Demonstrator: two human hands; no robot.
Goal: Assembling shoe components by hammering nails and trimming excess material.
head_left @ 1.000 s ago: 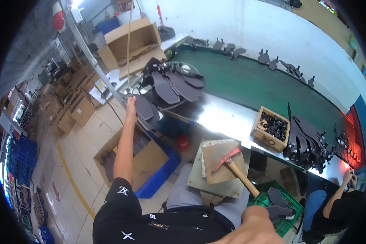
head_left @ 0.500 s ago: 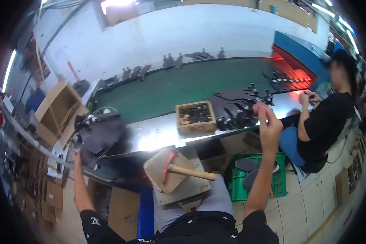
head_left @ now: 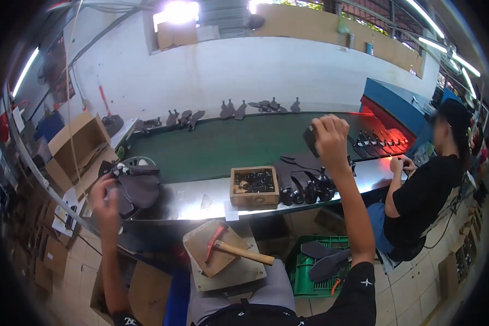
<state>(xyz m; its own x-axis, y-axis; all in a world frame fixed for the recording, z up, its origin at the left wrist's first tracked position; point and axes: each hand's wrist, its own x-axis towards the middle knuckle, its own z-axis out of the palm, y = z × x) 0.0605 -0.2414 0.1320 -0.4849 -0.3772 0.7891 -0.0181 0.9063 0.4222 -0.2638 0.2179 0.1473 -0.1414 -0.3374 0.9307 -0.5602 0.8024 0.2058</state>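
My right hand (head_left: pixel 331 138) is raised over the bench, its fingers closed on a dark flat piece (head_left: pixel 311 142) that looks like a shoe sole; most of it hides behind the hand. My left hand (head_left: pixel 106 201), blurred, is up beside a pile of dark soles (head_left: pixel 138 187) at the bench's left end. Its fingers look stretched out, with nothing visible in them. On my lap a hammer (head_left: pixel 231 248) with a red head and wooden handle lies across a worn block (head_left: pixel 201 247). Several dark soles with shiny black parts (head_left: pixel 309 190) lie below my right hand.
A wooden box (head_left: pixel 254 200) of small black parts stands on the metal bench edge. Behind it runs a green belt (head_left: pixel 201 157) toward a red-lit machine (head_left: pixel 386 117). A green crate (head_left: pixel 296 261) with soles stands right of my legs. A co-worker (head_left: pixel 434 168) sits at the right.
My right hand has risen from the soles on the bench and now holds a dark piece. My left hand has drawn back from the left pile. The view has tilted up slightly.
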